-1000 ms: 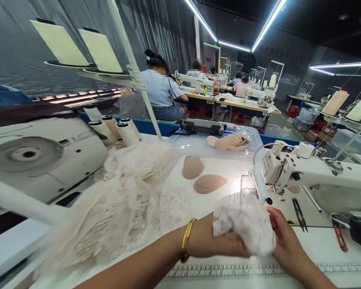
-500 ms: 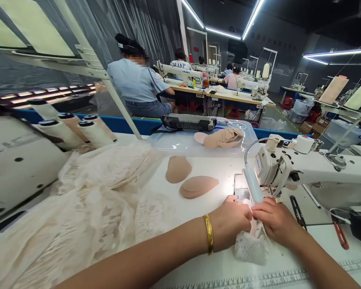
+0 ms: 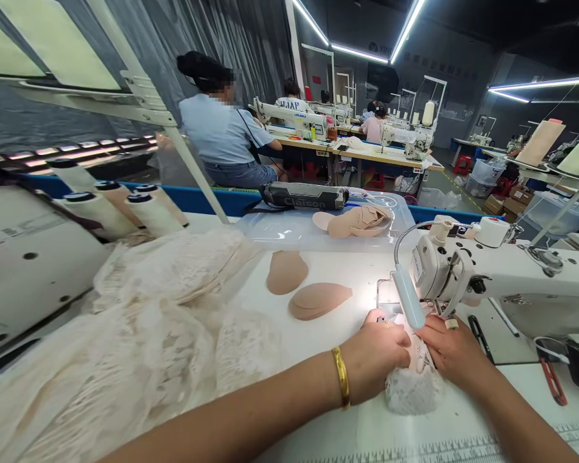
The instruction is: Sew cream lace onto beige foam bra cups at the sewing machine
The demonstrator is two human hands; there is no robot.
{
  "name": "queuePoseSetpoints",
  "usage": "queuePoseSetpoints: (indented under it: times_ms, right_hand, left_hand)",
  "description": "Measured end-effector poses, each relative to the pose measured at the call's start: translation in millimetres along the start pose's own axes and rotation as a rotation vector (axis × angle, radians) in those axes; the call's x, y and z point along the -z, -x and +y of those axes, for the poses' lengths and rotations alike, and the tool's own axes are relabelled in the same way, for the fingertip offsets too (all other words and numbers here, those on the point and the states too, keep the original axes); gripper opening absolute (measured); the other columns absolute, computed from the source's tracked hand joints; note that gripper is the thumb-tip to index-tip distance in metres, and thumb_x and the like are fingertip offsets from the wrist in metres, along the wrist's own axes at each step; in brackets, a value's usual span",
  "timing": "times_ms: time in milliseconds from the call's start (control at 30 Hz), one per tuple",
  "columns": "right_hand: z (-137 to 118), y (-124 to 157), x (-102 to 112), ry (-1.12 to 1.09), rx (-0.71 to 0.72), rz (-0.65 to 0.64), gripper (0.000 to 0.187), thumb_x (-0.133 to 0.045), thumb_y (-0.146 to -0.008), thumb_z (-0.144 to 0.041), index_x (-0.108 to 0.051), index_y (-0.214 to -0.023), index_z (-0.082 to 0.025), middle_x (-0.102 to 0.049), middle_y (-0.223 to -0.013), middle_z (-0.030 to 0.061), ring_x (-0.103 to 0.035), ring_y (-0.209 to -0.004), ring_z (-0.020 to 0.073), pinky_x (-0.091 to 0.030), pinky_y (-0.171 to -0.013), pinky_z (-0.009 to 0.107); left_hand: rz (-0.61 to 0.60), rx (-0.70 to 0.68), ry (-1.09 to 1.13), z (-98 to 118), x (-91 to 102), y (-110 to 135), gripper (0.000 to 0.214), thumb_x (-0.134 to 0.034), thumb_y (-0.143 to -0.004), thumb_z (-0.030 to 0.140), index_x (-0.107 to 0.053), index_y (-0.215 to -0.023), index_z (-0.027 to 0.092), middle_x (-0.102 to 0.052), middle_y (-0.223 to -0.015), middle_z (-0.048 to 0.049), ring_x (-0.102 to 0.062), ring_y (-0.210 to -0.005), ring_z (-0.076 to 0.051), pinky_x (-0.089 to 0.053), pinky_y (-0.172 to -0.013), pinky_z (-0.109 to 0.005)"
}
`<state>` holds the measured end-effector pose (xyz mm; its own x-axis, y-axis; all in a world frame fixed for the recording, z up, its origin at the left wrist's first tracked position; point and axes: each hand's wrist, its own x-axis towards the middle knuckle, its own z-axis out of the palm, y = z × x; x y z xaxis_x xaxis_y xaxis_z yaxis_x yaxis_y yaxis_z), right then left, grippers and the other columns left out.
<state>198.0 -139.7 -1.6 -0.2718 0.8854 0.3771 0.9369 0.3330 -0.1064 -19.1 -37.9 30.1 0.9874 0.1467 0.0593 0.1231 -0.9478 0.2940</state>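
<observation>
Lace piece [image 3: 415, 386], small and white, is being held down on the table [image 3: 313, 341] directly in front of the needle area of the white sewing machine [image 3: 502, 283], under its gooseneck lamp [image 3: 408, 303]. It is being gripped from both sides. The fingers of the left hand [image 3: 376, 354] are being curled shut over its left edge, knuckles up. The fingers of the right hand [image 3: 451, 350] are being closed on its right edge, with the thumb laid along the top. The two hands are being held almost touching, and only a narrow strip of the lace piece, with a pinkish layer in it, is being shown between them. A gold bangle [image 3: 341, 386] is being worn on the left wrist.

Two beige foam cups [image 3: 285, 271] are lying on the table just beyond the left hand. The left part of the table is being covered by a large heap of cream lace [image 3: 164, 321], with thread cones [image 3: 125, 209] standing behind it. More beige cups are being held in a clear tray [image 3: 400, 215] at the far edge. Black snips [image 3: 477, 334] and red-handled scissors [image 3: 552, 382] are lying to the right of the right hand, beside the machine's base. Well apart, a co-worker [image 3: 222, 128] in a light blue top is sitting, back turned, at another machine.
</observation>
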Motion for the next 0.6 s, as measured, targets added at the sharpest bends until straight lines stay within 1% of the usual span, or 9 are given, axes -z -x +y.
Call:
queuePoseSetpoints:
  times_ms: [100,200,333,433,533,600]
  right_hand:
    - [1,2,0,0.026,-0.007,-0.030,0.027,-0.048,-0.097,-0.012,-0.071,-0.096,-0.026,-0.072,-0.095,0.0021,-0.063,-0.086,0.0198,-0.042,-0.076,0.031]
    - [2,3,0,0.046,-0.003,-0.053,0.029,-0.047,-0.097,-0.010,-0.071,-0.100,-0.026,-0.073,-0.096,0.0018,-0.063,-0.086,0.0196,-0.042,-0.077,0.030]
    - [3,4,1,0.064,0.043,-0.048,0.032,-0.047,-0.095,-0.006,-0.070,-0.104,-0.026,-0.074,-0.101,0.0025,-0.064,-0.088,0.0196,-0.043,-0.076,0.030]
    - [3,4,2,0.054,0.082,-0.023,0.034,-0.045,-0.095,-0.003,-0.069,-0.103,-0.025,-0.075,-0.105,0.0036,-0.065,-0.092,0.0204,-0.044,-0.075,0.031]
    - [4,4,3,0.022,0.116,0.004,0.032,-0.044,-0.094,-0.001,-0.068,-0.098,-0.022,-0.076,-0.110,0.0035,-0.065,-0.097,0.0220,-0.046,-0.078,0.033]
    - [5,4,3,-0.003,0.139,0.018,0.031,-0.045,-0.093,0.000,-0.066,-0.095,-0.022,-0.076,-0.111,0.0026,-0.065,-0.097,0.0220,-0.047,-0.081,0.034]
  left_hand:
    - [-0.027,0.023,0.028,1,1.0,0,0.038,-0.065,-0.067,0.002,-0.077,-0.092,0.028,-0.073,-0.122,-0.0014,-0.068,-0.101,-0.026,-0.038,-0.106,-0.055]
    - [-0.048,0.024,0.044,0,0.2,0,0.040,-0.065,-0.065,0.001,-0.077,-0.093,0.027,-0.073,-0.125,-0.0011,-0.069,-0.101,-0.026,-0.039,-0.105,-0.055]
    - [-0.032,-0.008,0.063,-5,-3.1,1,0.042,-0.067,-0.062,0.000,-0.077,-0.093,0.026,-0.071,-0.130,-0.0013,-0.069,-0.101,-0.025,-0.040,-0.102,-0.051]
    - [-0.020,-0.023,0.069,-8,-2.8,2,0.041,-0.066,-0.062,0.000,-0.077,-0.092,0.025,-0.071,-0.129,-0.0016,-0.069,-0.103,-0.025,-0.041,-0.101,-0.047]
    - [-0.025,-0.028,0.071,-11,2.6,1,0.038,-0.067,-0.064,0.001,-0.076,-0.092,0.025,-0.071,-0.129,-0.0013,-0.068,-0.108,-0.025,-0.041,-0.101,-0.045]
    - [-0.030,-0.032,0.062,-15,8.2,-1,0.032,-0.068,-0.067,0.003,-0.075,-0.089,0.025,-0.072,-0.126,-0.0008,-0.068,-0.107,-0.024,-0.041,-0.101,-0.044]
